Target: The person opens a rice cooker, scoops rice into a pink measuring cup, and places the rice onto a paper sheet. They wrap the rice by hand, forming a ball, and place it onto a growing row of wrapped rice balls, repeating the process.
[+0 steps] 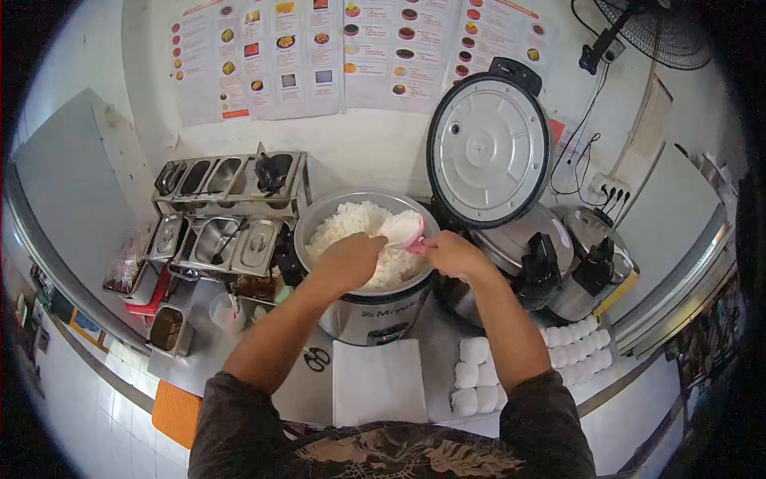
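Note:
A large rice cooker stands open in front of me, full of white rice. Above the rice is a pink scoop with white rice in its bowl, and my right hand is closed around its handle. My left hand is over the cooker's near left side, its fingers curled beside the scoop's bowl. What those fingers hold, if anything, is hidden. The raised lid leans back behind the pot to the right.
Stacked white sheets and black scissors lie before the cooker. Rows of white wrapped bundles sit at right, near more lidded pots. Steel food pans and a clear plastic container stand left.

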